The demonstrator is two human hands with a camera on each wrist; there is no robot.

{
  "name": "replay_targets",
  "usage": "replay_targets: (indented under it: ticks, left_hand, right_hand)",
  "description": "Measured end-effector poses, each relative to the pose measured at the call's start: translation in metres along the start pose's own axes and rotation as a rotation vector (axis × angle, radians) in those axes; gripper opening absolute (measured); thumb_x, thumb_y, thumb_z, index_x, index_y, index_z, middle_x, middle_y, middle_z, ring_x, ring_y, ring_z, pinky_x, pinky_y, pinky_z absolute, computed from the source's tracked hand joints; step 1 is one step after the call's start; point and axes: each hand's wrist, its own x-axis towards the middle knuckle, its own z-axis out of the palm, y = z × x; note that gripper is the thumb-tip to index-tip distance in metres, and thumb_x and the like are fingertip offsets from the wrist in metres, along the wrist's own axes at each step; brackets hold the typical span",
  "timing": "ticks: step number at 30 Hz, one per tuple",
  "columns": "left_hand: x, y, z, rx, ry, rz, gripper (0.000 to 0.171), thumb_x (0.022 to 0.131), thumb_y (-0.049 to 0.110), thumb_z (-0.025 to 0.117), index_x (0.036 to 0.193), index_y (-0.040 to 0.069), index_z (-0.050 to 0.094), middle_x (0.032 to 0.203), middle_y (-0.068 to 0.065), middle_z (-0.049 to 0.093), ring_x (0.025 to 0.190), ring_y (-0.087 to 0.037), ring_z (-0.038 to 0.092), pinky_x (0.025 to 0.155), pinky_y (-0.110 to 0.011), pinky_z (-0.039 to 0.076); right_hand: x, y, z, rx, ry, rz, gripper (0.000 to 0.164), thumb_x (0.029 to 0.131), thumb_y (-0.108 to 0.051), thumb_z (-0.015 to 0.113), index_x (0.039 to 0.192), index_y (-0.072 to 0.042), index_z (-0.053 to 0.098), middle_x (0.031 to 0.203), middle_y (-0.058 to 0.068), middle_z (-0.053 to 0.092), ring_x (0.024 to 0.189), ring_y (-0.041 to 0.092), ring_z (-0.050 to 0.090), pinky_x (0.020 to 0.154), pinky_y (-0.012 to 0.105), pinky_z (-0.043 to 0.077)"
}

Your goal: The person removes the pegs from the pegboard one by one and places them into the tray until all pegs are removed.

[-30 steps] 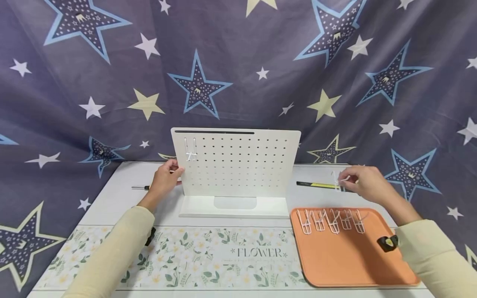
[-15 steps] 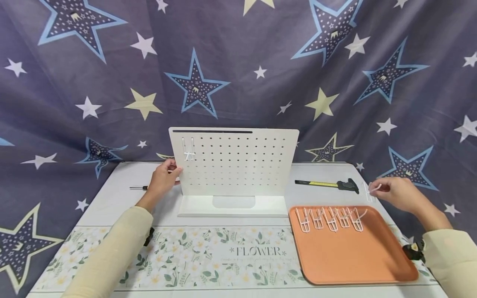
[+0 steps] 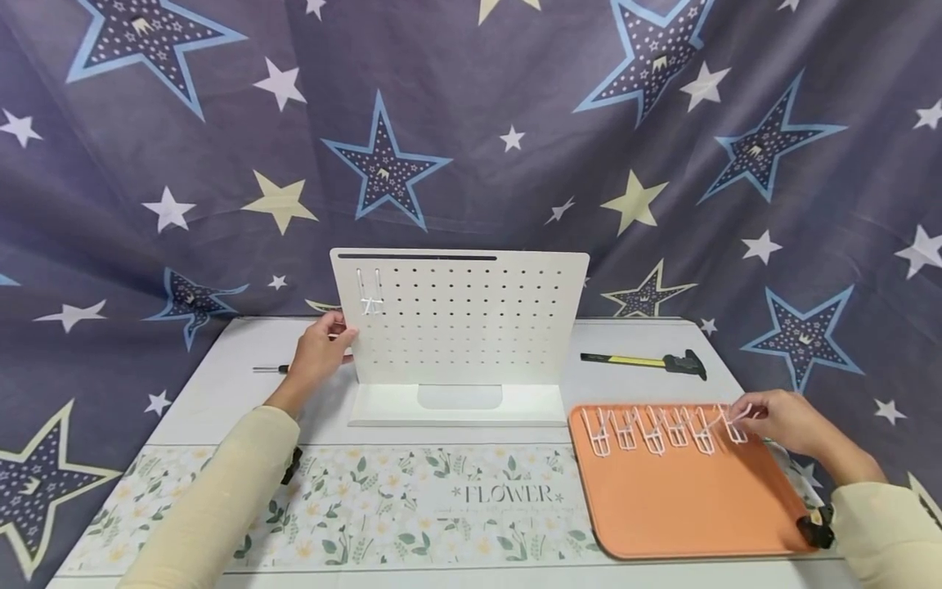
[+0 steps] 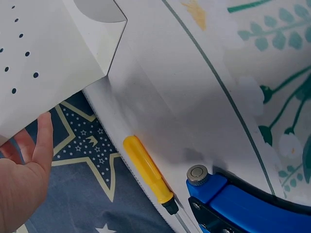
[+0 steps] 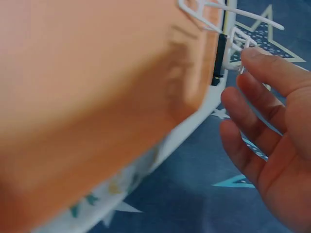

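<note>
A white pegboard stands upright on its base at the back of the table. My left hand grips its left edge, thumb in front and fingers behind. One white wire hook hangs at the board's upper left. Over the back right corner of the orange tray, my right hand pinches another white wire hook between thumb and fingertips. Several similar hooks lie in a row along the tray's back edge, to the left of that hand.
Behind the tray lies a black caliper with a yellow strip. A screwdriver with a yellow handle lies left of the board. Floral paper covers the table's front, and a star-patterned cloth hangs behind.
My right hand has carried its hook from over the caliper to the right, then down and forward to the tray's back right corner. The left hand stays on the board's edge.
</note>
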Motion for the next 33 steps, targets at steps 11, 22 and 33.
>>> replay_targets:
  ticks: [11,22,33]
  left_hand:
    - [0.001,-0.001,-0.001,-0.007,-0.002,0.011,0.026,0.107,0.018,0.052,0.127,0.001,0.054,0.126,-0.021,0.056,0.115,-0.033,0.061,0.086,-0.036,0.068]
    - [0.001,-0.002,-0.002,-0.003,-0.003,0.017,0.027,0.107,0.019,0.051,0.127,0.002,0.054,0.127,-0.021,0.056,0.115,-0.035,0.061,0.088,-0.039,0.067]
    - [0.001,-0.002,-0.001,0.001,-0.012,0.014,0.028,0.107,0.018,0.052,0.128,0.001,0.054,0.124,-0.021,0.056,0.115,-0.034,0.06,0.086,-0.036,0.068]
  right_hand:
    - [0.001,0.003,0.018,-0.002,-0.04,0.069,0.014,0.085,-0.012,0.079,0.083,-0.024,0.073,0.077,-0.011,0.066,0.07,-0.005,0.051,0.058,0.02,0.048]
    - [0.003,0.003,0.024,-0.035,-0.081,0.105,0.012,0.084,-0.009,0.077,0.082,-0.02,0.072,0.077,-0.009,0.067,0.07,0.003,0.052,0.058,0.021,0.046]
    - [0.004,0.005,0.024,-0.029,-0.084,0.128,0.013,0.085,-0.008,0.075,0.085,-0.021,0.073,0.078,-0.007,0.066,0.074,0.01,0.055,0.061,0.026,0.048]
